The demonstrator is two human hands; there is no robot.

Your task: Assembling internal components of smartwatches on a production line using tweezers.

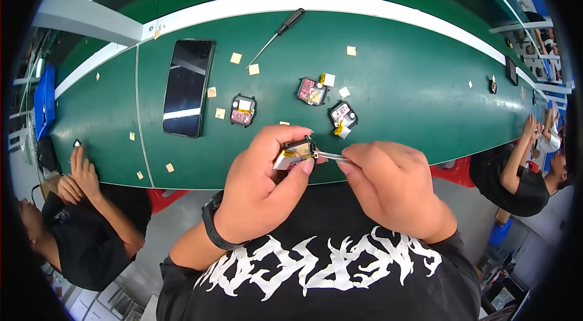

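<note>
Black watch module (299, 152) clamped in left hand (267, 184); right hand (395, 190) pinches tweezers (331, 155) at its flex. Step: internals work. Next: fine, steady tip ctrl.

Phone (188, 87), upper left of centre on green desk (413, 96): long black rectangle, screen dark, glossy, facing up.

Small tan square labels (235, 58) scattered on desk around phone and toward centre; more near left edge.

Small dark device with screen (511, 70) at far right, upper part of frame; detail too small to tell.
</note>
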